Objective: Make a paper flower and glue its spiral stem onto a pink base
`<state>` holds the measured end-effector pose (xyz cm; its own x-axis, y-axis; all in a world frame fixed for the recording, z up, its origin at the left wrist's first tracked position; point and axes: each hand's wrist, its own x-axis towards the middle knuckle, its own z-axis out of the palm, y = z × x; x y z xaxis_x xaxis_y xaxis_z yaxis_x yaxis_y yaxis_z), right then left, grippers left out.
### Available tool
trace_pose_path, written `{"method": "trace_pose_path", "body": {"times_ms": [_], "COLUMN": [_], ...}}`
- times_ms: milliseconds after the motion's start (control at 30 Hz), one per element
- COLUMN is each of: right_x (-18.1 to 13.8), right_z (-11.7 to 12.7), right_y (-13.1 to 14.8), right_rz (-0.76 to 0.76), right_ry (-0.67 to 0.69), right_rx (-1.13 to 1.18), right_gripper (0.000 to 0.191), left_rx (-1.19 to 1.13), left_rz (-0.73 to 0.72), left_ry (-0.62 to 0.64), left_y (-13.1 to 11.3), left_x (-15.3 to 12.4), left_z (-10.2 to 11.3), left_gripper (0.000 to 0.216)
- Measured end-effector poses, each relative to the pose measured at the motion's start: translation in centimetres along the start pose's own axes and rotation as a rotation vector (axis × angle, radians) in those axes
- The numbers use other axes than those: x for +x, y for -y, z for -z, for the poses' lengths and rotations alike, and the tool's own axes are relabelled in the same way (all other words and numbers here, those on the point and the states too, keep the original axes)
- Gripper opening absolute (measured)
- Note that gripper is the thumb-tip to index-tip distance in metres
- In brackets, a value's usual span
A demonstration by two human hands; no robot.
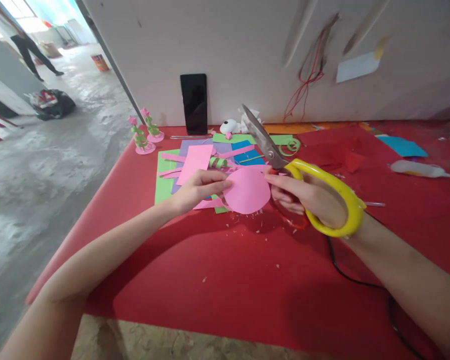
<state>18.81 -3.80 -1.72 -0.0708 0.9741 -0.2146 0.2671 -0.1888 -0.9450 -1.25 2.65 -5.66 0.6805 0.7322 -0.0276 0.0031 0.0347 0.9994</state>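
A pink paper circle [246, 192] is held up over the near half of the red table, its face toward me. My left hand [204, 189] pinches its left edge between thumb and fingers. At the opposite edge, the fingertips of my right hand [303, 195] touch the paper. Large scissors [272, 154] hang on that same hand, a yellow handle loop around it and a red loop below. Their blades look closed and point up and away to the left. Behind the circle lie a pink paper rectangle [195, 162], paper strips and a green paper coil [218, 162].
Two small paper flowers [144, 145] on round bases stand at the table's back left. A black phone [194, 104] leans on the white panel. To the right are blue paper [403, 146], a glue bottle [420, 169] and a black cable [354, 280]. A person [30, 50] stands far left.
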Motion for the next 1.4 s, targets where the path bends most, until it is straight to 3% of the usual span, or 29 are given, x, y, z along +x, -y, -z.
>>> {"method": "trace_pose_path", "body": {"times_ms": [133, 200, 333, 467, 633, 800, 900, 933, 1000, 1067, 1133, 1267, 1400], "right_x": [1.5, 3.1, 7.4, 11.0, 12.2, 8.0, 3.6, 2.3, 0.2, -0.9, -1.2, -0.6, -0.2], "right_z": [3.1, 4.8, 6.9, 7.0, 6.4, 3.4, 0.5, -0.4, -1.9, -2.9, -3.5, -4.6, -6.2], "right_y": [-0.5, -0.6, -1.6, -2.8, -2.4, -0.5, -0.4, -0.6, -1.3, -2.1, -2.8, -3.3, -3.1], "right_rz": [0.273, 0.253, 0.149, 0.077, 0.082, 0.134, 0.059, 0.023, -0.028, -0.061, -0.085, -0.109, -0.109], "right_ry": [-0.327, -0.408, -0.269, -0.079, -0.028, -0.072, 0.103, 0.175, 0.276, 0.315, 0.322, 0.318, 0.294], "right_rx": [-0.503, -0.765, -0.901, -0.955, -0.858, -0.584, -0.371, -0.297, -0.167, -0.070, -0.015, -0.007, -0.082], "right_gripper": [0.036, 0.029, 0.031, 0.033, 0.034, 0.027, 0.043, 0.045, 0.045, 0.046, 0.047, 0.041, 0.026], "left_rx": [0.003, 0.010, 0.034, 0.076, 0.156, 0.370, 0.549, 0.652, 1.245, 1.500, 1.563, 1.584, 1.643], "left_rz": [0.037, 0.073, 0.141, 0.174, 0.132, -0.107, -0.341, -0.456, -1.076, -1.316, -1.329, -1.192, -1.034], "left_ry": [-0.014, -0.025, -0.042, -0.037, -0.044, -0.237, -0.348, -0.337, -0.282, -0.237, -0.215, -0.203, -0.078], "left_y": [0.3, 0.6, 1.1, 1.5, 1.3, 0.9, 0.6, 0.4, 0.2, 0.2, 0.6, 1.9, 2.5], "left_x": [0.1, 0.1, 0.1, -0.1, -0.8, -2.5, -4.1, -4.7, -5.8, -6.8, -7.7, -9.1, -10.4], "left_z": [-0.2, -0.4, -1.0, -1.7, -2.3, -1.5, -0.5, -0.3, -0.1, -0.3, -0.6, -0.8, -0.2], "left_gripper": [0.031, 0.031, 0.031, 0.034, 0.043, 0.034, 0.012, 0.006, 0.013, 0.016, 0.018, 0.020, 0.010]}}
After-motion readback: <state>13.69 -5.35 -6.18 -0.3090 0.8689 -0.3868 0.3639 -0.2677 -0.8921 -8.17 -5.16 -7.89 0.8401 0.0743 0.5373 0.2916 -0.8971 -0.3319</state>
